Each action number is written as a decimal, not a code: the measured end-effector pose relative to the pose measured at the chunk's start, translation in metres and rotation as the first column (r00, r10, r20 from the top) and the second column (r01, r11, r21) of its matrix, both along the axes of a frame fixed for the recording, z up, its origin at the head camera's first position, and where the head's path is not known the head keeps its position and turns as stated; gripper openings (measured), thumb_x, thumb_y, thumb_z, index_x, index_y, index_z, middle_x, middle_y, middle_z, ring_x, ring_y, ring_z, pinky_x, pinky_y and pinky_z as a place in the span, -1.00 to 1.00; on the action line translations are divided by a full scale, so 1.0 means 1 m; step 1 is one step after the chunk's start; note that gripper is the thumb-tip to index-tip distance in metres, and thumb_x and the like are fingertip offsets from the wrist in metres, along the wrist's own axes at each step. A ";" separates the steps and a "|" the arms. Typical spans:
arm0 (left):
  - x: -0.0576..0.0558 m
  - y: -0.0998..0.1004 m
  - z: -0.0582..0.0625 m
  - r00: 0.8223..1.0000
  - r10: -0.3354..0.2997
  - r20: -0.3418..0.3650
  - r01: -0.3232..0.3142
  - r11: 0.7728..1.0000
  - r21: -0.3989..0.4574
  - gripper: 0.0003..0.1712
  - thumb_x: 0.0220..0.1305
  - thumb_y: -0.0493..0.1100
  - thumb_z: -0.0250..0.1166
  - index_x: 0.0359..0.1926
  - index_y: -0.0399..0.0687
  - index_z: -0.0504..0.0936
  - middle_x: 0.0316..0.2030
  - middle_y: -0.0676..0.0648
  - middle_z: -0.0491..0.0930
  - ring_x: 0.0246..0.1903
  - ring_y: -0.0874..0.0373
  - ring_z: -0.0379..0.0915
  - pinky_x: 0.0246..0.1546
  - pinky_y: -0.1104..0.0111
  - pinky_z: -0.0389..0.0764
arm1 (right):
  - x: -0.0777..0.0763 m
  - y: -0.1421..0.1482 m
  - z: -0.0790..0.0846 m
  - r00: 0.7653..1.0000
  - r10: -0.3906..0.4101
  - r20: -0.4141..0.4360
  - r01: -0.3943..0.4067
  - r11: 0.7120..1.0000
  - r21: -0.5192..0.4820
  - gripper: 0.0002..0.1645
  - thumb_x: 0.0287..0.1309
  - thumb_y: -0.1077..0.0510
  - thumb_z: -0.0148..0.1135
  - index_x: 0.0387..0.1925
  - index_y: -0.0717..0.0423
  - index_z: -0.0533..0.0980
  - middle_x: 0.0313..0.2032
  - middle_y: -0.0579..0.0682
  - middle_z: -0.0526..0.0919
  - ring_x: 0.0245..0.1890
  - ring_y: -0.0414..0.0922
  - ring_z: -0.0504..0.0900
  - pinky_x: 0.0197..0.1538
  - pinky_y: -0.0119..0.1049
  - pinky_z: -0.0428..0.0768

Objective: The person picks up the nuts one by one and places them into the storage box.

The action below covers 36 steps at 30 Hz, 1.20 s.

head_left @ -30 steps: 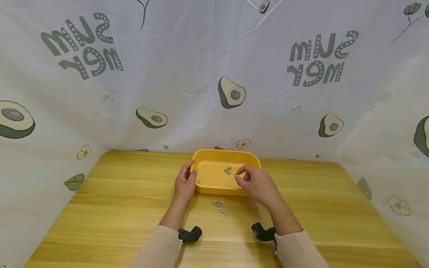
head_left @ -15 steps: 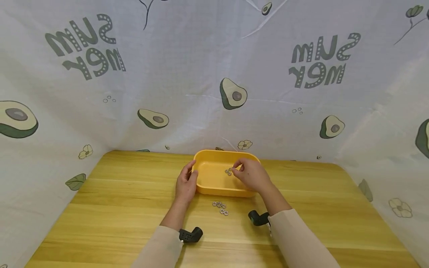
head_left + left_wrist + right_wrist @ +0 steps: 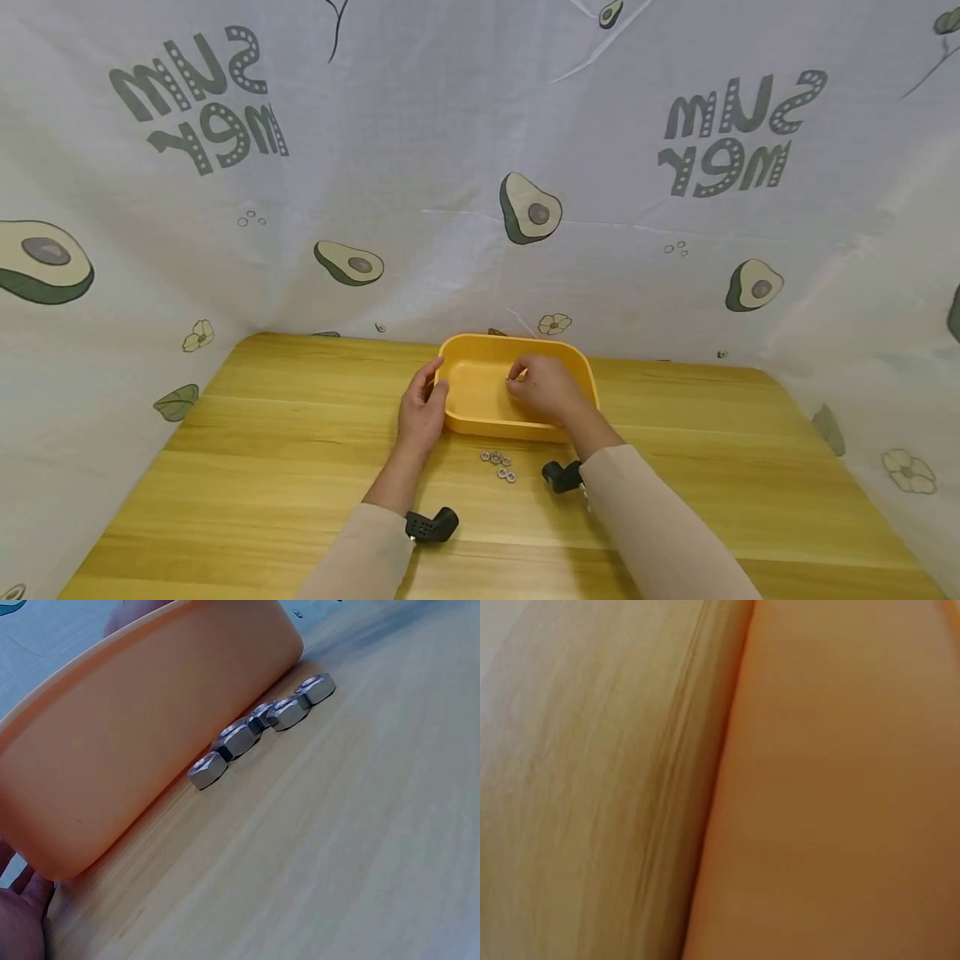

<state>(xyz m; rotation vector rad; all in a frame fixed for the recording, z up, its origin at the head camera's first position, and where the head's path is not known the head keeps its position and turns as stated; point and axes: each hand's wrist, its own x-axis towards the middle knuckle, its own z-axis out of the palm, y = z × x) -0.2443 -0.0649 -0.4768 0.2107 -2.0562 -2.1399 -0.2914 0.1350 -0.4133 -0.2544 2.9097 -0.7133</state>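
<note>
My left hand point(image 3: 422, 415) grips the left end of a yellow plastic bin point(image 3: 495, 429), thumb near the front corner and fingers along the side. Inside the bin, my right hand point(image 3: 546, 387) is lowered, with thumb and index finger pinching a small metal nut point(image 3: 507, 381), mostly hidden by the fingertips. Nuts lying in the bin are covered by this hand. In front of the bin, several hex nuts point(image 3: 496, 457) lie close together on the table; the left wrist view shows these loose nuts point(image 3: 237, 739) beside the bin's wall point(image 3: 142, 712).
The wood-grain table point(image 3: 300, 467) runs back to a white cloth point(image 3: 420, 167) printed with avocados. Black wrist cameras point(image 3: 432, 526) sit on both wrists. The right wrist view is filled by the bin's outer wall point(image 3: 832, 787) and bare tabletop point(image 3: 592, 787).
My right hand has moved left and down into the bin with the pinched nut, now covering the nuts that lay there. My left hand keeps its hold on the bin.
</note>
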 end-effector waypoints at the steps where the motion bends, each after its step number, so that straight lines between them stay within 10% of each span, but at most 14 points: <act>1: 0.000 0.000 0.000 1.000 0.000 0.001 0.000 1.000 0.000 -0.52 0.50 -0.16 0.10 0.39 0.09 0.51 0.45 -0.09 0.39 0.36 -0.09 0.39 0.37 0.00 0.48 | -0.001 -0.001 -0.002 1.000 0.000 0.001 0.000 1.000 0.003 -0.82 0.28 0.03 0.31 -0.20 0.05 0.63 -0.44 -0.03 0.60 -0.46 -0.11 0.50 -0.37 -0.33 0.43; 36: -0.001 0.001 0.001 1.000 0.003 -0.003 -0.003 1.000 -0.018 -0.53 0.51 -0.15 0.11 0.38 0.12 0.51 0.45 -0.06 0.40 0.35 -0.06 0.40 0.39 0.01 0.46 | -0.015 -0.020 -0.014 0.999 -0.035 0.021 0.034 0.998 0.057 -0.75 0.30 -0.04 0.29 -0.11 -0.01 0.65 -0.30 -0.01 0.65 -0.33 -0.06 0.54 -0.25 -0.29 0.45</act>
